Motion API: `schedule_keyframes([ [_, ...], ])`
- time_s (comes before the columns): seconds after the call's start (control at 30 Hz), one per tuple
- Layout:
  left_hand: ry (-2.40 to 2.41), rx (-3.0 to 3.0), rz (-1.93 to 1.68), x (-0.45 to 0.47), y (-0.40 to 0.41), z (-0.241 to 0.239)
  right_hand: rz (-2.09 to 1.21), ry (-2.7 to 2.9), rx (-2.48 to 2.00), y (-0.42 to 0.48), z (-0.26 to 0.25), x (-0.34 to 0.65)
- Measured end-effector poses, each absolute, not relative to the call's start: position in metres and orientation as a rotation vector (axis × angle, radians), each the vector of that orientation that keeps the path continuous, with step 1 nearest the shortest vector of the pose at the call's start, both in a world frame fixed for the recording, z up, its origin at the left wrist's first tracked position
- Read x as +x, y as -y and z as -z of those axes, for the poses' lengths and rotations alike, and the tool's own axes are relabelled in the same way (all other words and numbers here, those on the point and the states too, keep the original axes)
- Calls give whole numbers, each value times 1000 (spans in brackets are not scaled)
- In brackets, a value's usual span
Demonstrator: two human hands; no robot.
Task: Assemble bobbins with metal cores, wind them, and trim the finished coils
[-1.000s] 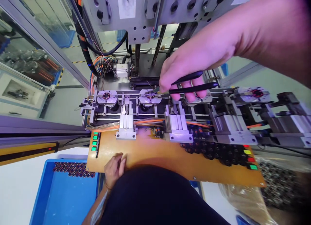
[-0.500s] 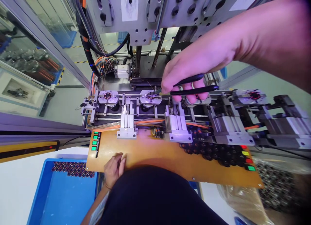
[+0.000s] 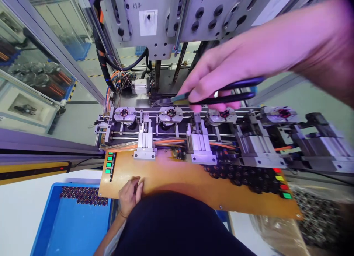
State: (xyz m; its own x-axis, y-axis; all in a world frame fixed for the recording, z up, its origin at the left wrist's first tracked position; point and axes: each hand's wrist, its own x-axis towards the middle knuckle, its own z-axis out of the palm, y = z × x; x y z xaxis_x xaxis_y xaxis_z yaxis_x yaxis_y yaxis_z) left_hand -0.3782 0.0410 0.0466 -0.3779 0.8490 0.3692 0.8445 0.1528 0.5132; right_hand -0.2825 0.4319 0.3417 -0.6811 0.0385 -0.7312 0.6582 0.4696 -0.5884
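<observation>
In the head view my right hand (image 3: 212,77) is closed around a pair of pliers (image 3: 221,97) with black handles, smeared a little by motion. The pliers' metal jaws point left, just above and behind the second round fixture (image 3: 170,115) from the left. A dark slotted core with reddish copper shows in that fixture, and similar cores sit in the first fixture (image 3: 125,115), the third fixture (image 3: 222,116) and the far-right fixture (image 3: 282,114). My left hand (image 3: 130,194) rests at the front edge of the orange board (image 3: 171,178), fingers loosely curled, thumb apart, nothing seen in it.
Overhead hangs a large metal machine plate (image 3: 171,35). Metal slide blocks (image 3: 145,141) stand before the fixtures. Black round parts (image 3: 243,175) are heaped on the board's right side. A blue bin (image 3: 74,226) holds small cores at lower left; more parts (image 3: 318,219) lie at lower right.
The pliers have lifted off the second fixture and moved slightly up and back with my right hand, uncovering its core and the third fixture. My left hand stays in place. The view has shifted slightly.
</observation>
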Motion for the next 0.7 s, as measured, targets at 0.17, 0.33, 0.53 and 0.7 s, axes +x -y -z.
schedule_keyframes([
  [0.17,-2384,1782,-1064,-379,-43,-49,842,-1927,862,-461,-359,-244],
  [0.33,-2398,1827,-1043,-383,-45,-46,792,-1877,963,-470,-347,-207],
  [0.53,-2413,1839,-967,-385,-47,-45,789,-1885,991,-473,-335,-184],
  [0.7,-2435,1814,-952,-384,-47,-45,894,-1876,963,-479,-328,-177],
])
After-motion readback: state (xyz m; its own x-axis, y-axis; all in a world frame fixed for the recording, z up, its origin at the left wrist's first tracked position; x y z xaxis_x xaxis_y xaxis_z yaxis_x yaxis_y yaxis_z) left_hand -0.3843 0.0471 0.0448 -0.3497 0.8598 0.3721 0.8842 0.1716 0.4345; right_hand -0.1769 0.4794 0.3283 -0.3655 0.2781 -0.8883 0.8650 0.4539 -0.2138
